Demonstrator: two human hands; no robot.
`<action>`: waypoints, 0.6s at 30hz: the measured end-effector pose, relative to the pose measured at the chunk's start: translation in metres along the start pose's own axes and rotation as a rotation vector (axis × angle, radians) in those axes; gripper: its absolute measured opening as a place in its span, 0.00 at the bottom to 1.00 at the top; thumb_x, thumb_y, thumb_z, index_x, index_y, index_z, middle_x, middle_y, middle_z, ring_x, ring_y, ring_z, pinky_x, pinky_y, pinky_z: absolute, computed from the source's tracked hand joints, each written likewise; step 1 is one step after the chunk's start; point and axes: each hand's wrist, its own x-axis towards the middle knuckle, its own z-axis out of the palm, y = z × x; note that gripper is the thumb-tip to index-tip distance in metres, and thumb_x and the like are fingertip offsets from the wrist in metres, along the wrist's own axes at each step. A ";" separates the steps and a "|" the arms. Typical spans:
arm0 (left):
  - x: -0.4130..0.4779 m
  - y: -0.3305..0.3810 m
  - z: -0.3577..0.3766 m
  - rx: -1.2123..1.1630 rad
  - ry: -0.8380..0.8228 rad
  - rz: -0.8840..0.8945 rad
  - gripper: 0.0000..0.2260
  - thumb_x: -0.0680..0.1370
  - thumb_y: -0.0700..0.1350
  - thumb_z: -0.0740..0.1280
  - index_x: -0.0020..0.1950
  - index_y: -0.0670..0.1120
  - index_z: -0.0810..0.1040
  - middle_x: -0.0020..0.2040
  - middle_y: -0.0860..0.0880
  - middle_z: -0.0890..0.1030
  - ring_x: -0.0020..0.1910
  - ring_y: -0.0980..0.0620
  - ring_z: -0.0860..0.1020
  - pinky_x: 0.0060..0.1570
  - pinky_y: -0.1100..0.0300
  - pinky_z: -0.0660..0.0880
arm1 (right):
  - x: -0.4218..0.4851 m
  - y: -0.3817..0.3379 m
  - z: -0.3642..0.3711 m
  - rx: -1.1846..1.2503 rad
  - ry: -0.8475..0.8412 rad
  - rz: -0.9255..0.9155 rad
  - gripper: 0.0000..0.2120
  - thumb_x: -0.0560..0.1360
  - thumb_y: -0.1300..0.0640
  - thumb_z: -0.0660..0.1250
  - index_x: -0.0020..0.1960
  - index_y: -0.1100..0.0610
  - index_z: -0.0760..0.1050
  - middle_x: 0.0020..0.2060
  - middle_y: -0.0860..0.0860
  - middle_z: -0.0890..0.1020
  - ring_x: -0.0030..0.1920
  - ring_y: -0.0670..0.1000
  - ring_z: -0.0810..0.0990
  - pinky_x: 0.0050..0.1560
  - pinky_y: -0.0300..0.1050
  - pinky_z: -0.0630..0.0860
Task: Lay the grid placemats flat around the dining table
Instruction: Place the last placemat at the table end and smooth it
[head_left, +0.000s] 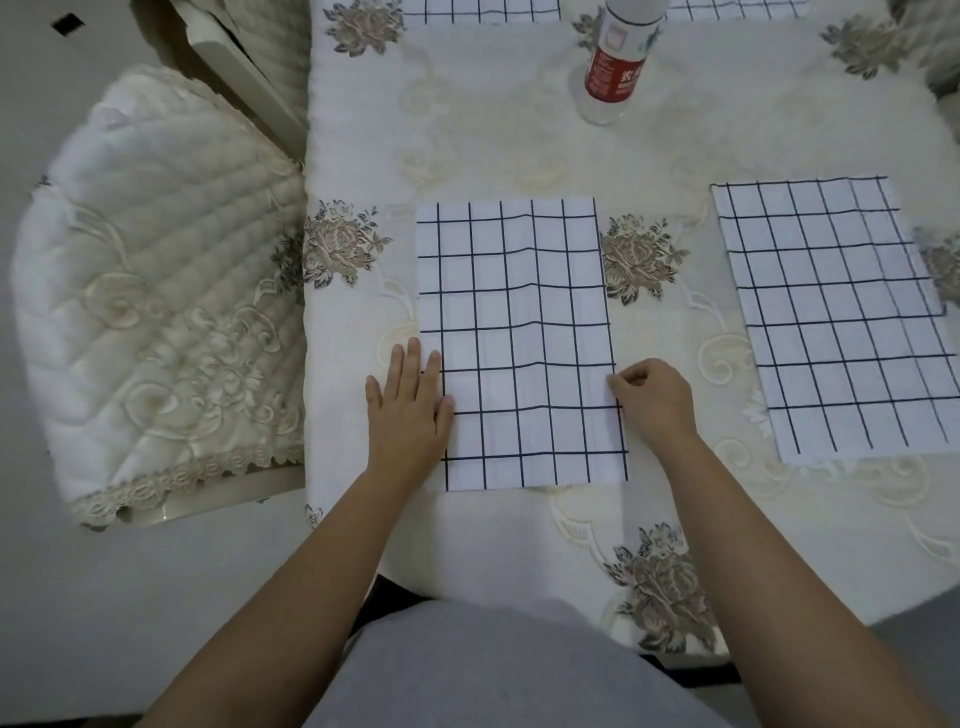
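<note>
A white placemat with a dark grid (519, 332) lies flat on the table in front of me, slightly rippled down its middle. My left hand (408, 405) rests flat with straight fingers on its lower left edge. My right hand (654, 400) has its fingers curled and pinches the mat's right edge. A second grid placemat (841, 317) lies flat to the right. Two more grid placemats (480, 10) (737, 8) show partly at the far edge.
The table wears a cream embroidered tablecloth (519, 145) with grey flower motifs. A clear bottle with a red label (615, 62) stands at the far middle. A chair with a quilted cream cover (156, 291) is pushed up on the left.
</note>
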 end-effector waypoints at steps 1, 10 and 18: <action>0.000 0.000 0.000 0.001 -0.003 -0.003 0.27 0.76 0.52 0.48 0.72 0.42 0.64 0.74 0.41 0.59 0.74 0.41 0.56 0.67 0.35 0.55 | 0.002 0.000 -0.001 -0.020 -0.007 0.008 0.05 0.75 0.57 0.65 0.48 0.59 0.74 0.44 0.53 0.78 0.44 0.51 0.74 0.45 0.43 0.69; 0.009 0.004 -0.003 0.021 0.173 0.048 0.19 0.75 0.46 0.55 0.60 0.38 0.75 0.65 0.36 0.73 0.63 0.38 0.72 0.58 0.45 0.71 | 0.004 -0.003 -0.001 0.029 0.076 -0.077 0.06 0.76 0.61 0.61 0.50 0.61 0.74 0.43 0.52 0.77 0.44 0.51 0.74 0.43 0.41 0.67; 0.082 0.070 -0.007 -0.031 0.101 0.310 0.19 0.74 0.40 0.53 0.59 0.36 0.75 0.64 0.37 0.75 0.66 0.37 0.70 0.62 0.38 0.64 | 0.049 -0.059 0.030 -0.189 0.054 -0.635 0.10 0.74 0.66 0.60 0.54 0.64 0.75 0.52 0.60 0.74 0.53 0.56 0.73 0.51 0.45 0.69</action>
